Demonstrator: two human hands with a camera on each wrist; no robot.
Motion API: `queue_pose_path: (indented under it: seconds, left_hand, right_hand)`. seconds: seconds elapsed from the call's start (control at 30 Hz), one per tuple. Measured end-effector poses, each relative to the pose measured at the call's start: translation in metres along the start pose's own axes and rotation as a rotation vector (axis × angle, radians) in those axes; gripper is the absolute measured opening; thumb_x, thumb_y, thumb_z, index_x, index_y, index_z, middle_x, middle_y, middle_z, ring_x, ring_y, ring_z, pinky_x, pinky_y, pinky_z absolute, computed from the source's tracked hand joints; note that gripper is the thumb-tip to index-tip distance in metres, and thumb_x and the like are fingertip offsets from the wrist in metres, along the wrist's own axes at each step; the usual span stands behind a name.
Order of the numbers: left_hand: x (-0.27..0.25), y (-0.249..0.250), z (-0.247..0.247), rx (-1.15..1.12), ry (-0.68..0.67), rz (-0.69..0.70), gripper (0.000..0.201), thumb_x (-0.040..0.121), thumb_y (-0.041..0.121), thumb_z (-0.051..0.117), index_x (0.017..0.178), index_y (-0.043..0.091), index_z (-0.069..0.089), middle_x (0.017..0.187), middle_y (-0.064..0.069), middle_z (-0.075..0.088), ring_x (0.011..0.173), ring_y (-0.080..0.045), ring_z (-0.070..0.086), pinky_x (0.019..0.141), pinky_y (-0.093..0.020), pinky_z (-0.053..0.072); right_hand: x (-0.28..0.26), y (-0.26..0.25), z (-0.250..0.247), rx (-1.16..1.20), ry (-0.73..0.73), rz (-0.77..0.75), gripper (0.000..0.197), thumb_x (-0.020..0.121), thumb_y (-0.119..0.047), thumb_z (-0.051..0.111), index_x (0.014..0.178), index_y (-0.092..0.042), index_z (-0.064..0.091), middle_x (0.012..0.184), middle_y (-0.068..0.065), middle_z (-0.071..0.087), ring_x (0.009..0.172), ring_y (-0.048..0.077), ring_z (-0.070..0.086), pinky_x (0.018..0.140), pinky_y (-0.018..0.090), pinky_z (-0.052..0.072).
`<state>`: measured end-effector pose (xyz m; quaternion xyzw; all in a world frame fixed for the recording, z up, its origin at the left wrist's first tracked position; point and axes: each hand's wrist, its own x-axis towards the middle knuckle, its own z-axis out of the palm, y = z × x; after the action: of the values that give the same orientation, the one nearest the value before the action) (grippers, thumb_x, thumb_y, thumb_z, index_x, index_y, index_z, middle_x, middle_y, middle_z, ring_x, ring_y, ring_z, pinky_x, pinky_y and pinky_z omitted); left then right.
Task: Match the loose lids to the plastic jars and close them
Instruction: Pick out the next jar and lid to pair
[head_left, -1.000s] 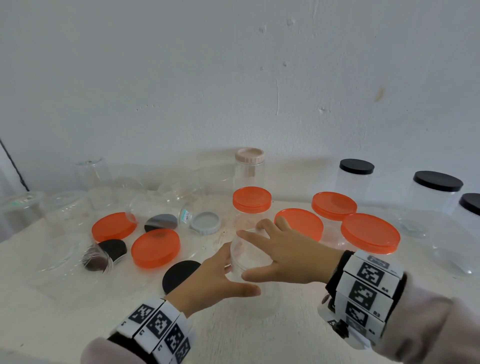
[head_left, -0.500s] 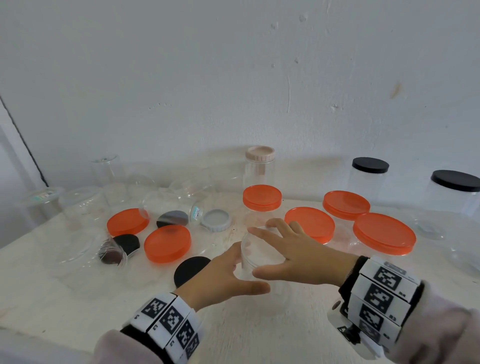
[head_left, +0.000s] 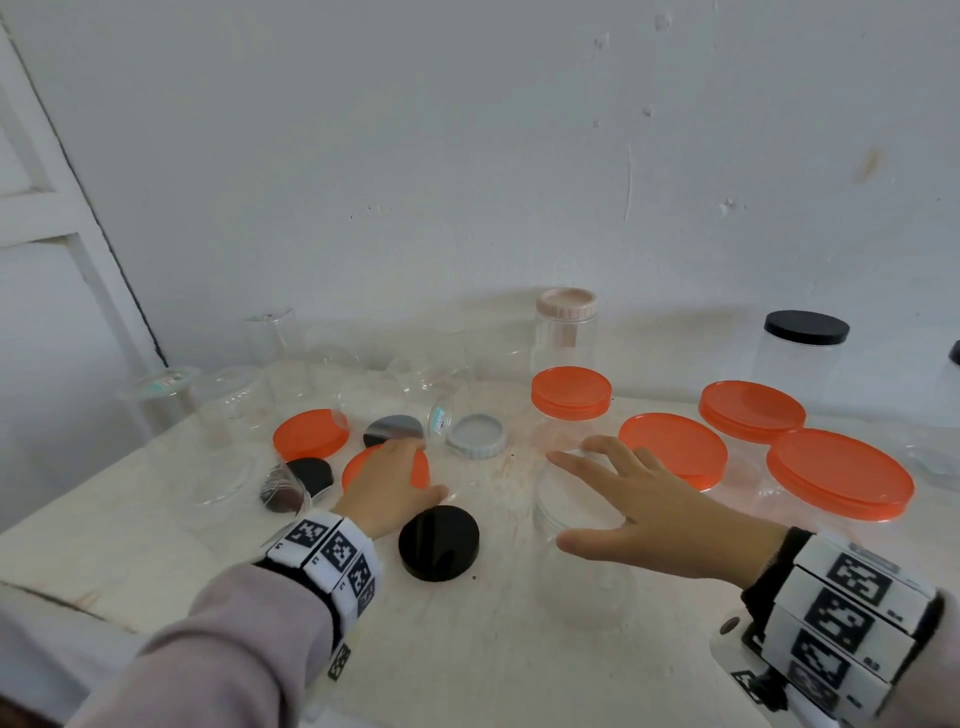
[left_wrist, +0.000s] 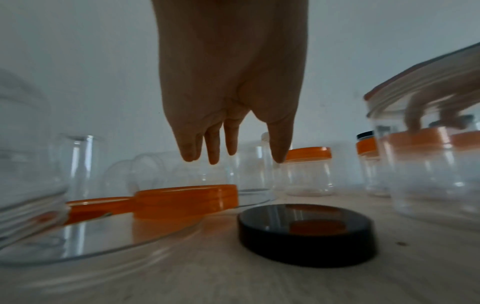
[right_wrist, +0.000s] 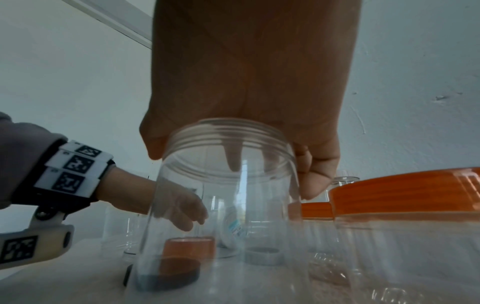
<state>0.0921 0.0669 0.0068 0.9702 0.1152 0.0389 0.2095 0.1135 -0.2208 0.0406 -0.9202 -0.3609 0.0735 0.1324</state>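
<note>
Clear jar (right_wrist: 223, 201) stands upright, right hand (head_left: 655, 512) gripping its rim.

White table (head_left: 493, 649), scuffed white wall (head_left: 467, 156) behind.

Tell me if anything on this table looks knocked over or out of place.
Two clear jars lie on their sides at the left: the labelled jar beside the grey lid, and a tipped jar by the small black lid. The open jar under the right hand stands upright.

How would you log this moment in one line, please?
left hand: open, over loose orange round plastic lid | right hand: grips open clear plastic jar
</note>
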Motion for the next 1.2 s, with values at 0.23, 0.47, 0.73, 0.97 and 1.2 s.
queue_pose_path:
  seconds: [0.23, 0.47, 0.73, 0.97, 1.2]
  left_hand:
    - [0.020, -0.027, 0.001, 0.194, -0.144, -0.244, 0.089, 0.079, 0.062, 0.062, 0.146, 0.016, 0.028, 0.144, -0.012, 0.035, 0.134, -0.032, 0.033, 0.109, -0.043, 0.032]
    - [0.020, -0.027, 0.000, 0.176, -0.149, -0.286, 0.080, 0.084, 0.057, 0.061, 0.144, 0.016, 0.028, 0.145, -0.014, 0.029, 0.133, -0.036, 0.033, 0.106, -0.042, 0.035]
    - [0.017, -0.025, -0.003, 0.163, -0.128, -0.306, 0.080, 0.082, 0.058, 0.061, 0.144, 0.017, 0.029, 0.139, -0.017, 0.036, 0.131, -0.036, 0.034, 0.103, -0.040, 0.035]
    - [0.003, -0.027, -0.008, 0.003, -0.052, -0.263, 0.092, 0.074, 0.059, 0.070, 0.145, 0.017, 0.029, 0.139, -0.017, 0.034, 0.129, -0.036, 0.037, 0.105, -0.044, 0.038]
    - [-0.015, -0.023, -0.016, -0.250, 0.086, -0.077, 0.081, 0.065, 0.058, 0.079, 0.130, 0.032, 0.038, 0.119, 0.007, 0.036, 0.119, -0.017, 0.042, 0.091, -0.028, 0.036]
  right_hand:
    - [0.000, -0.001, 0.000, -0.009, 0.000, -0.001, 0.083, 0.076, -0.078, 0.044, 0.146, -0.055, 0.005, 0.150, -0.019, 0.009, 0.129, 0.017, 0.023, 0.105, 0.032, 0.029]
    - [-0.001, 0.001, 0.001, 0.005, 0.004, 0.001, 0.086, 0.069, -0.084, 0.037, 0.143, -0.058, 0.004, 0.148, -0.024, 0.007, 0.128, 0.015, 0.022, 0.103, 0.030, 0.029]
    - [-0.001, 0.001, 0.001, -0.015, 0.011, 0.000, 0.089, 0.062, -0.089, 0.029, 0.142, -0.060, 0.004, 0.147, -0.024, 0.008, 0.126, 0.011, 0.024, 0.097, 0.025, 0.028]
    - [0.004, -0.004, 0.000, 0.007, 0.018, 0.020, 0.088, 0.068, -0.085, 0.038, 0.145, -0.055, 0.008, 0.146, -0.021, 0.011, 0.127, 0.014, 0.025, 0.098, 0.025, 0.027]
    - [0.025, -0.023, -0.001, -0.020, 0.007, 0.071, 0.080, 0.083, -0.073, 0.042, 0.150, -0.044, 0.009, 0.155, -0.010, 0.008, 0.136, 0.022, 0.019, 0.108, 0.037, 0.024]
